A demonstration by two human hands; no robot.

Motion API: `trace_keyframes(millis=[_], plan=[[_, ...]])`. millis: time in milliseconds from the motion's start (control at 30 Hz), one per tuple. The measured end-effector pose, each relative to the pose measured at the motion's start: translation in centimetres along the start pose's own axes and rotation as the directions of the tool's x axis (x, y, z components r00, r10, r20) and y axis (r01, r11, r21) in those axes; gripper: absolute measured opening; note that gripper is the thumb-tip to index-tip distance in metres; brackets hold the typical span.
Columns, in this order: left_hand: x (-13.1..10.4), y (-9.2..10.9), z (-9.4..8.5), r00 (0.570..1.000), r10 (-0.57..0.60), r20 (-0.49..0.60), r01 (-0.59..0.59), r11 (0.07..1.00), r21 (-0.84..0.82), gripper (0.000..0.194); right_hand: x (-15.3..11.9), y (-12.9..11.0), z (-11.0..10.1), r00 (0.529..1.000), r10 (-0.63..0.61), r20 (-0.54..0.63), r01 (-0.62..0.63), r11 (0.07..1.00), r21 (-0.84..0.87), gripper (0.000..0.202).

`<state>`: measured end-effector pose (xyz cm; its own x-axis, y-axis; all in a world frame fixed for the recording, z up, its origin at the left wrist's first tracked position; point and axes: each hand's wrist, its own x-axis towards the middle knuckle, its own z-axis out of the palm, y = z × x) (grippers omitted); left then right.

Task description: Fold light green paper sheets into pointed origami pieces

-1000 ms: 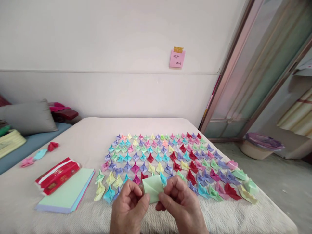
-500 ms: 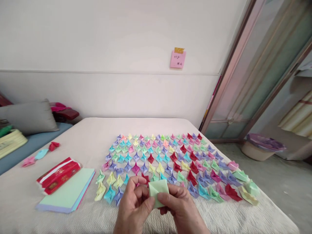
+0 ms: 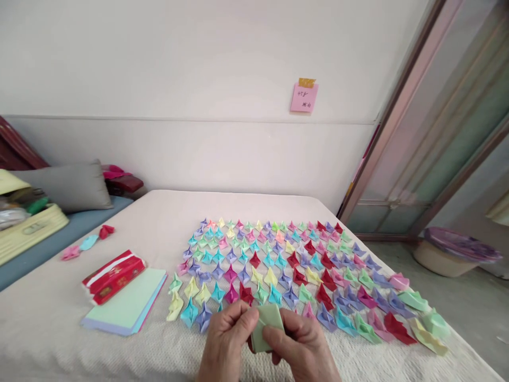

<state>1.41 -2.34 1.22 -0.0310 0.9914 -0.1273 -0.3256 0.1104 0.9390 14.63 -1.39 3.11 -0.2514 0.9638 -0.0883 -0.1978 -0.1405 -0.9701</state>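
Note:
A small folded square of light green paper [image 3: 271, 317] is held between both hands at the bottom middle of the view. My left hand [image 3: 228, 334] pinches its left edge, thumb on top. My right hand [image 3: 300, 342] grips its lower right, the thumb lying flat across its face; the fingers behind the paper are hidden. Just beyond my hands, rows of small folded paper boats [image 3: 270, 277] in many colours cover the bed. The nearest of them are partly hidden by my hands.
A red tissue pack [image 3: 115, 276] lies on a stack of coloured paper sheets [image 3: 119, 313] at left. Three small folded pieces [image 3: 88, 242] lie farther left. A pink note [image 3: 304, 98] is taped to the wall. A lined bin [image 3: 449, 254] stands on the floor at right.
The camera view has turned slightly left, so the scene sits farther right. My left fingers have closed in, and the left thumb has moved up to the paper's upper left edge.

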Motion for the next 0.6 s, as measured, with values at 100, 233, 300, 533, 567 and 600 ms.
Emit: trace_keyframes(millis=[100,233,300,533,567,600], plan=[[0.10,-0.18,-0.12,1.000,-0.006,-0.024,0.005,1.000,-0.005,0.043,-0.03,0.04,-0.01,1.000,0.010,0.004,-0.010,1.000,0.009,0.021],[-0.07,0.53,0.22,0.999,-0.031,-0.039,0.025,0.990,-0.139,0.039,-0.02,0.06,0.04,0.999,0.030,0.035,-0.031,0.999,0.012,0.024],[-0.08,0.76,0.37,0.998,-0.050,-0.022,0.044,0.973,-0.225,0.035,0.05,0.19,0.02,0.997,0.051,0.060,-0.052,0.999,0.012,0.026],[0.49,0.00,0.39,0.998,-0.051,0.037,0.057,0.982,-0.180,0.037,0.73,0.48,-0.42,0.998,0.053,-0.045,-0.048,0.993,0.104,0.031],[0.47,-0.04,0.45,0.999,-0.036,0.039,0.040,0.991,-0.129,0.039,0.82,0.41,-0.48,0.996,0.043,-0.073,-0.034,0.993,0.116,0.031],[0.40,0.00,0.53,0.999,-0.020,0.042,0.023,0.996,-0.083,0.040,0.90,0.35,-0.53,0.995,0.032,-0.093,-0.020,0.992,0.123,0.032]])
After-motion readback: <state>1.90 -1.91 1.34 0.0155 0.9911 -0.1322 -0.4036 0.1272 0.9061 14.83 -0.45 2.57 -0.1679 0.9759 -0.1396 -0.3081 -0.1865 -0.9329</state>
